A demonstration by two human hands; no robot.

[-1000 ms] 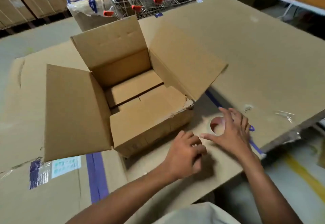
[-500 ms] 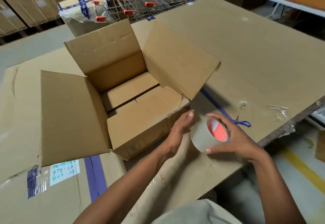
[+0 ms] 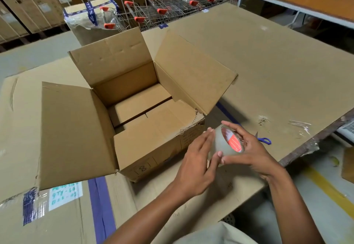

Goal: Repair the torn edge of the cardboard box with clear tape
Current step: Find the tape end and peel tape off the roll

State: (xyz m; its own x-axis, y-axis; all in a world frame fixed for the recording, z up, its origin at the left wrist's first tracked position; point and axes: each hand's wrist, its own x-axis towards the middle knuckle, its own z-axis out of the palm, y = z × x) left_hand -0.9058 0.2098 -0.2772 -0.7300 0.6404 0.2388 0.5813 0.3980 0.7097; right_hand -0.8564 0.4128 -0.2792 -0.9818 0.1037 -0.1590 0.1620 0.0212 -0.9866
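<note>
An open cardboard box sits on the cardboard-covered table, its flaps spread out. The near right top edge of the box is torn and ragged. Just right of that corner, a roll of clear tape with a red-orange core label is lifted off the table. My right hand grips the roll from the right side, fingers over the top and thumb below. My left hand touches the roll's left face with straight fingers and thumb tip near my right thumb.
Blue-handled scissors lie on the table behind my right hand. Scraps of old tape stick near the table's right edge. A row of shopping carts and a wrapped carton stand beyond the table.
My right hand picked the tape roll up off the table and brought it nearer the box corner. My left hand opened and moved onto the roll.
</note>
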